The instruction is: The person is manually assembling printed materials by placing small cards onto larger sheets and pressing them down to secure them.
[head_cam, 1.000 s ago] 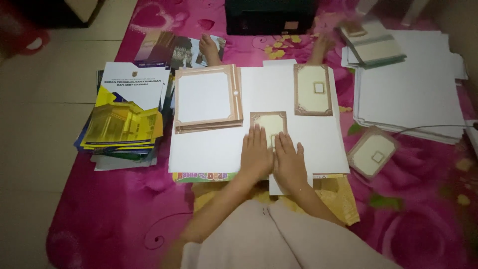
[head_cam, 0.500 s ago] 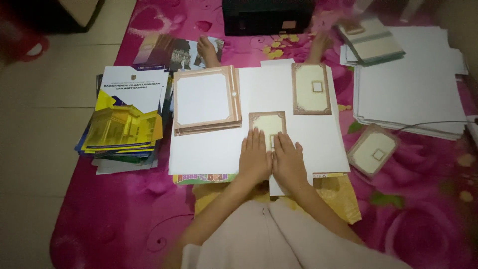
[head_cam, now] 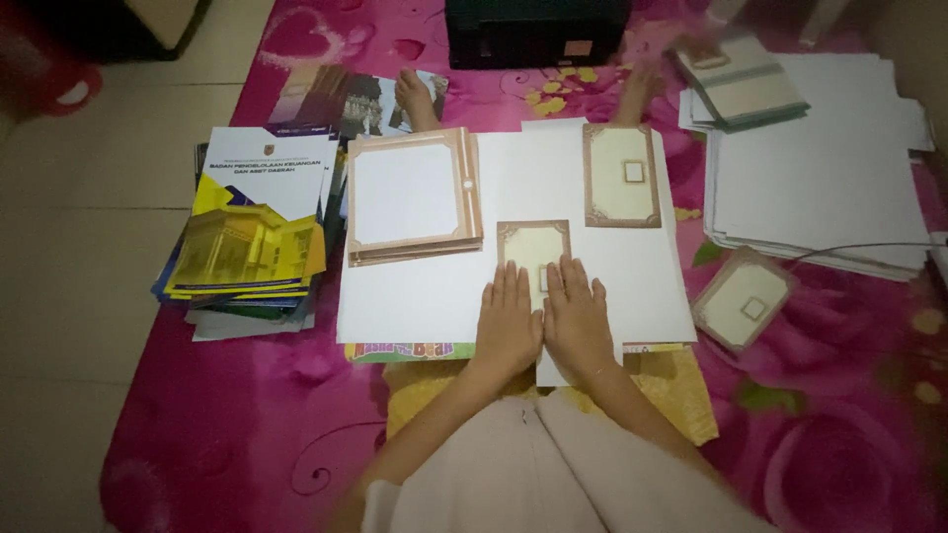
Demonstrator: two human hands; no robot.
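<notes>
My left hand [head_cam: 510, 321] and my right hand [head_cam: 578, 318] lie flat side by side, fingers together, pressing on the lower part of a small cream card with a brown ornate border [head_cam: 532, 245]. The card rests on a large white sheet [head_cam: 425, 296]. Neither hand grips anything. A second bordered card [head_cam: 621, 175] lies farther up on the same sheet. To the left of my hands sits a stack of larger bordered frames [head_cam: 410, 194].
A pile of booklets with yellow and blue covers [head_cam: 252, 227] is at the left. White paper stacks [head_cam: 820, 178] and another bordered card [head_cam: 743, 299] lie at the right. A dark box [head_cam: 536, 32] stands at the far edge. My feet [head_cam: 417, 99] rest on the pink blanket [head_cam: 247, 434].
</notes>
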